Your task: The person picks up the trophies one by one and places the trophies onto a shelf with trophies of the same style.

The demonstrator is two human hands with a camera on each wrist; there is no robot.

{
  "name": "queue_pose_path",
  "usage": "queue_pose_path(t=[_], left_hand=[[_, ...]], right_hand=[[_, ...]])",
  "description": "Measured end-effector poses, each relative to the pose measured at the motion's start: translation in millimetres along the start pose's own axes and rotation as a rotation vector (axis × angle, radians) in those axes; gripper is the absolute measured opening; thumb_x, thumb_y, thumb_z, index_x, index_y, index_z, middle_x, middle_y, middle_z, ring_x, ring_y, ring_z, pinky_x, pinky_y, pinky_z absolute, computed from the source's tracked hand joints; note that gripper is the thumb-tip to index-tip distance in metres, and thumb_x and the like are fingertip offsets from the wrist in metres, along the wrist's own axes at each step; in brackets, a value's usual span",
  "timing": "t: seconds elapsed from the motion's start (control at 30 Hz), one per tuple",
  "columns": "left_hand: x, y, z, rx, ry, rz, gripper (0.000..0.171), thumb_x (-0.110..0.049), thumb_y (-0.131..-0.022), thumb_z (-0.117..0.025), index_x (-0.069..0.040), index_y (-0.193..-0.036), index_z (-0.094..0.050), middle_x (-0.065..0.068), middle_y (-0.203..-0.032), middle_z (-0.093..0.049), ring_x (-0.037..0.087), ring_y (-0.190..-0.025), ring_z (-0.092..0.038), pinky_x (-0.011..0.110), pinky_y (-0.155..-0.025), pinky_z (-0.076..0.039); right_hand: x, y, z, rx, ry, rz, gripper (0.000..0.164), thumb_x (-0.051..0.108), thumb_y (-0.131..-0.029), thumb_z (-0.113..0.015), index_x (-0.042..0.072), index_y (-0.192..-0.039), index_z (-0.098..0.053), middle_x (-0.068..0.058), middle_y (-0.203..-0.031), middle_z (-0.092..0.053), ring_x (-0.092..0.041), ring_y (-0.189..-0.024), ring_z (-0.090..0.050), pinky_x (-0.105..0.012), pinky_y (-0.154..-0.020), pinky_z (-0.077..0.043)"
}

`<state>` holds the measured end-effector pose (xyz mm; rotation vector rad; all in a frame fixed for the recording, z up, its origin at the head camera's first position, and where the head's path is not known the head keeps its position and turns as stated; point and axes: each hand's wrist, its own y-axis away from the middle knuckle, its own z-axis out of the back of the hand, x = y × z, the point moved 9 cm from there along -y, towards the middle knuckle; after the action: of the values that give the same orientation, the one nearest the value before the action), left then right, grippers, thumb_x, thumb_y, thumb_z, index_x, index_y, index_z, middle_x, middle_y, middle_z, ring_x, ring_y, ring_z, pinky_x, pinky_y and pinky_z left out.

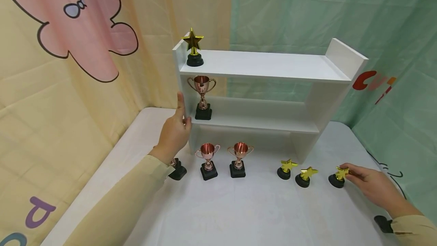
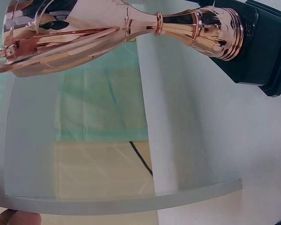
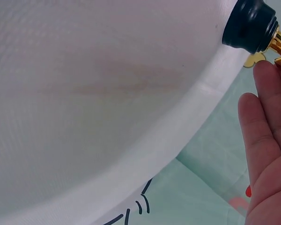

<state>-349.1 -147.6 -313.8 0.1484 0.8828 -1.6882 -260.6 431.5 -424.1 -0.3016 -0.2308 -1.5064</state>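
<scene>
My left hand (image 1: pixel 174 132) is at the left side panel of a white shelf (image 1: pixel 252 113), index finger pointing up. In the left wrist view, fingertips (image 2: pixel 18 218) lie on both sides of the panel's front edge. At the right, my right hand (image 1: pixel 372 185) pinches the gold star of a small star trophy (image 1: pixel 337 177) with a round black base; the base is at the tabletop. Two more star trophies, one farther (image 1: pixel 286 169) and one nearer (image 1: pixel 306 177), stand to its left.
A star trophy (image 1: pixel 194 48) stands on the shelf's top level, with a copper cup trophy (image 1: pixel 203 98) below it. Before the shelf stand two cup trophies, one left (image 1: pixel 208 161) and one right (image 1: pixel 239 160). My left forearm partly hides another trophy (image 1: pixel 178 170).
</scene>
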Motion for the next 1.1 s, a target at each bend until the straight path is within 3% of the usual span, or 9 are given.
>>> queue_pose_path(t=[0.17, 0.57, 0.8, 0.9, 1.1], left_hand=[[-0.3, 0.0, 0.1, -0.005, 0.005, -0.003, 0.098, -0.012, -0.107, -0.055, -0.041, -0.165, 0.019, 0.009, -0.055, -0.047, 0.022, -0.045, -0.042, 0.034, -0.048, -0.04], [-0.2, 0.7, -1.4, 0.004, 0.009, 0.007, 0.099, -0.013, -0.108, -0.055, -0.043, -0.164, 0.021, 0.009, -0.056, -0.047, 0.022, -0.044, -0.042, 0.033, -0.048, -0.041], [-1.7, 0.4, 0.5, -0.029, -0.004, -0.017, 0.099, -0.012, -0.107, -0.054, -0.044, -0.164, 0.019, 0.007, -0.054, -0.044, 0.021, -0.046, -0.04, 0.034, -0.047, -0.037], [-2.2, 0.4, 0.6, -0.03, -0.008, -0.019, 0.098, -0.013, -0.107, -0.054, -0.045, -0.164, 0.02, 0.006, -0.054, -0.043, 0.021, -0.046, -0.04, 0.034, -0.047, -0.038], [-3.2, 0.3, 2.8, -0.04, -0.007, -0.027, 0.099, -0.011, -0.106, -0.055, -0.044, -0.165, 0.018, 0.006, -0.054, -0.042, 0.021, -0.046, -0.039, 0.034, -0.048, -0.037]], right_hand=[[-0.3, 1.0, -0.6, -0.017, -0.009, 0.004, 0.034, 0.02, -0.104, -0.067, 0.005, -0.135, -0.068, -0.031, -0.129, -0.069, 0.004, -0.079, -0.054, -0.026, -0.053, -0.041], [2.2, 3.9, -0.9, -0.047, -0.019, 0.05, 0.031, 0.016, -0.104, -0.066, 0.004, -0.133, -0.069, -0.03, -0.124, -0.072, 0.004, -0.073, -0.051, -0.025, -0.051, -0.04], [-1.1, 3.5, -0.4, -0.016, -0.032, 0.031, 0.031, 0.019, -0.105, -0.065, 0.006, -0.133, -0.07, -0.029, -0.128, -0.071, 0.019, -0.083, -0.05, -0.023, -0.057, -0.045], [-2.3, 3.9, 1.3, 0.002, -0.02, 0.016, 0.033, 0.022, -0.106, -0.064, 0.006, -0.135, -0.069, -0.029, -0.13, -0.07, 0.018, -0.083, -0.049, -0.025, -0.056, -0.042], [-0.1, 6.9, 9.1, -0.022, -0.011, 0.016, 0.034, 0.022, -0.108, -0.062, 0.005, -0.136, -0.067, -0.03, -0.127, -0.07, 0.004, -0.063, -0.042, -0.028, -0.049, -0.035]])
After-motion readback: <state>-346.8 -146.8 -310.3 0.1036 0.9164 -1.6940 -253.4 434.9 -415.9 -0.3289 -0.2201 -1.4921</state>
